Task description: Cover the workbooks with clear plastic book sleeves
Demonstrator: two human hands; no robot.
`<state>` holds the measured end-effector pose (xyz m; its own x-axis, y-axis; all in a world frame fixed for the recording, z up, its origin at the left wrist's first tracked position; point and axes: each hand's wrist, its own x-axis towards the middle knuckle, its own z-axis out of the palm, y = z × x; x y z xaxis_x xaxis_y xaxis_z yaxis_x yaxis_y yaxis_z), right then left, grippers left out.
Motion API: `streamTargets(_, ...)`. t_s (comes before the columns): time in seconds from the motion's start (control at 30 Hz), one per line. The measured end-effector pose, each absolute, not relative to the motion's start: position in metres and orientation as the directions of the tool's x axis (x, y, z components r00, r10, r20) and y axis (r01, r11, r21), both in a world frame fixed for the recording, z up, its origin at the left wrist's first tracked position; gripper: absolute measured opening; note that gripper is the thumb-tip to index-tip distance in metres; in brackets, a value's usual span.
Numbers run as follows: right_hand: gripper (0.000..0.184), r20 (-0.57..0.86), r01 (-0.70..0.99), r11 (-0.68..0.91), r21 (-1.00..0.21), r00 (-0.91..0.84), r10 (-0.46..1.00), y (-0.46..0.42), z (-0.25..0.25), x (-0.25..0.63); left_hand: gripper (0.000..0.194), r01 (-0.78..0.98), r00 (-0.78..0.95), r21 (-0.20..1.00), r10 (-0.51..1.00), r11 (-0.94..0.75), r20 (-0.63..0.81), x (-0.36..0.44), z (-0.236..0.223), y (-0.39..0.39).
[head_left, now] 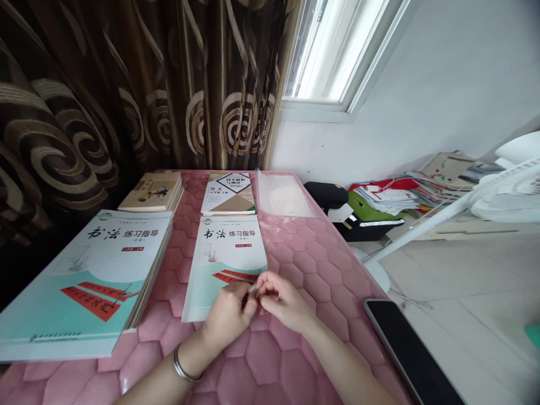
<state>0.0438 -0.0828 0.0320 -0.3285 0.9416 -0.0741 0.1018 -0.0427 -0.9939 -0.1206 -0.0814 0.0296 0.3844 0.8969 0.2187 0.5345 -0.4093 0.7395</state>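
Your booklet (223, 256) lies flat on the bench (299, 264), its teal-and-white cover up and its red strips partly hidden by your hands; take it as the landmark. Your left hand (230, 309) is over its near right corner, covering part of the cover, with a bracelet (180, 368) round the wrist. Your right hand (287, 301) comes in at the right edge of the booklet, the fingers of both hands curled inward and meeting. A pale bit shows where they meet, but it is too small to name; you cannot tell how tightly either set of fingers is closed, or whether they have hold of anything. Just beyond the booklet you have a workbook (228, 194), and beyond and to its right a clear sleeve (282, 194). Left of the booklet, apart from it, is a pile (80, 270) whose top cover matches it, with small books (152, 192) stacked farther back on that side. Well to the right of the booklet and nearer you is a dark-screened device (413, 349); farther right stands a white fan (422, 225). Behind the booklet hangs a brown patterned curtain (169, 73).
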Motion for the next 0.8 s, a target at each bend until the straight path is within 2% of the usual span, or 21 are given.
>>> streamTargets(0.27, 0.021, -0.005, 0.08, 0.027, -0.996, -0.377, 0.926, -0.0833, 0.0277, 0.0468, 0.025, 0.453, 0.398, 0.825, 0.905, -0.339, 0.153, -0.1256, 0.0323, -0.0778)
streamTargets(0.5, 0.022, 0.121, 0.145, 0.201, -0.969, -0.431, 0.894, -0.0848, 0.0339, 0.0499, 0.026, 0.412, 0.42, 0.842, 0.893, -0.348, 0.164, -0.1288, 0.0302, -0.0755)
streamTargets(0.8, 0.028, 0.243, 0.303, 0.392, -0.869, -0.429, 0.87, -0.0855, 0.0355, 0.0486, 0.028, 0.401, 0.401, 0.865, 0.907, -0.303, 0.131, -0.1282, 0.0277, -0.073)
